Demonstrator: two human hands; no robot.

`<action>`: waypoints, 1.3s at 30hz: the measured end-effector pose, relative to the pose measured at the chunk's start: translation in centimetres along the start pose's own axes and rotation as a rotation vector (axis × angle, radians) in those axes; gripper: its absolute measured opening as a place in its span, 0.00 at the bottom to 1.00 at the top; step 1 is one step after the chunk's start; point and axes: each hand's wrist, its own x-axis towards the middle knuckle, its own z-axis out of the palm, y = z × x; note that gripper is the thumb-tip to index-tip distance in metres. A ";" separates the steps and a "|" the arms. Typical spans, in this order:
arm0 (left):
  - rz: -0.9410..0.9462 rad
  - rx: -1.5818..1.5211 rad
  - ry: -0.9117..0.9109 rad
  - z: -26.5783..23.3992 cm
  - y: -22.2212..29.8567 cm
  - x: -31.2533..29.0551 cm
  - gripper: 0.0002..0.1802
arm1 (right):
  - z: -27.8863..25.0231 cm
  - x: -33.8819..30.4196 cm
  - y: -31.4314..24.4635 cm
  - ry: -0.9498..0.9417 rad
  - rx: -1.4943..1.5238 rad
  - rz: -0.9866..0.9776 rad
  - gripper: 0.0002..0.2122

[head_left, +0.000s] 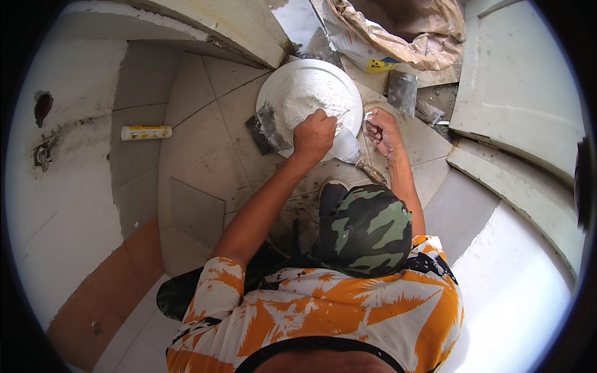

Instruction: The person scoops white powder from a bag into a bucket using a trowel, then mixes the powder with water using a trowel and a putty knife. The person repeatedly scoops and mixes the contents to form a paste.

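A round white basin (356, 90) on the tiled floor holds a heap of white powder (305, 93). Over its near edge is my left hand (315, 134), fingers curled closed; anything inside them is hidden. Just right of the basin my right hand (384, 131) has its fingers bent in, with white residue at the fingertips; what they pinch is too small to make out. Between the hands, a trowel (346, 148) leans with its pale blade at the basin's rim and its worn handle (372, 171) toward me. A dark, powder-smeared flat plate (266, 129) rests at the basin's left side.
An opened brown paper sack (438, 46) stands beyond the basin, with a grey tile piece (402, 93) nearby. At left lies a white tube with a yellow label (146, 132). A loose tile (196, 211) is on the floor. Pale panels (516, 93) flank the right side.
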 end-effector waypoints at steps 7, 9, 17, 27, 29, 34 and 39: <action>0.172 0.388 -0.163 5.3 0.0 1.1 0.04 | -0.4 -0.3 0.8 -0.008 -0.096 -0.055 0.05; 0.123 0.377 -0.150 5.5 0.1 1.4 0.04 | 0.1 -0.1 0.7 -0.069 -0.058 -0.095 0.05; -0.291 -0.268 0.184 -0.4 -1.3 1.6 0.03 | 0.7 3.8 0.4 0.028 -0.749 -0.226 0.09; -0.283 -0.352 0.175 -0.8 -1.3 -0.3 0.05 | 0.9 5.5 1.6 0.003 -1.633 -0.606 0.05; -0.255 -0.317 0.196 -0.5 -1.6 -0.8 0.06 | 1.0 4.9 1.9 0.021 -1.608 -0.629 0.05; -0.278 -0.291 0.198 -0.2 -1.5 -1.4 0.07 | 0.5 5.2 2.6 0.028 -1.662 -0.629 0.05; -0.126 -0.135 0.140 0.3 -0.8 -1.1 0.06 | 1.2 4.6 1.8 0.229 -1.253 -0.529 0.05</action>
